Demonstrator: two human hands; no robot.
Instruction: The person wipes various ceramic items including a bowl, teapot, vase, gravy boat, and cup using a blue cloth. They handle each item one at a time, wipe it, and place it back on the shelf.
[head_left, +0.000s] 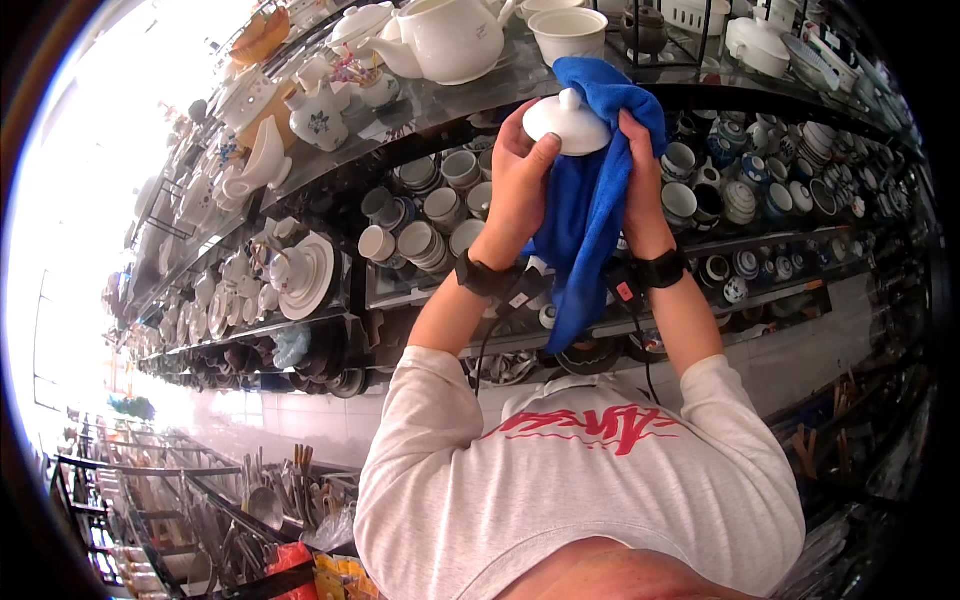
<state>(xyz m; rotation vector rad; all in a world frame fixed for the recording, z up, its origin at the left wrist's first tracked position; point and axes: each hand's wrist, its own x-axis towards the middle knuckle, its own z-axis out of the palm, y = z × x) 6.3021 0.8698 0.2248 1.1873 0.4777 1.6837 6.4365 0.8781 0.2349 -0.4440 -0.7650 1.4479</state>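
A white ceramic lid (567, 127) with a round knob is held in my left hand (523, 176), the thumb on its rim. My right hand (639, 172) grips a blue cloth (585, 202) beside the lid. Part of the cloth lies against the lid's right side, and the rest hangs down between my wrists. Both hands are raised in front of the upper shelf. Behind them on that shelf stand a white teapot (452, 41) and a white ribbed ramekin (568, 34). My fingers behind the lid and the cloth are mostly hidden.
The glass shelf edge (420, 124) runs just behind my hands. Stacked cups (421, 244) fill the shelf below, with small jars and bowls (739, 202) at the right. White plates (309, 276) lean at the left. Cables (484, 352) hang from both wristbands.
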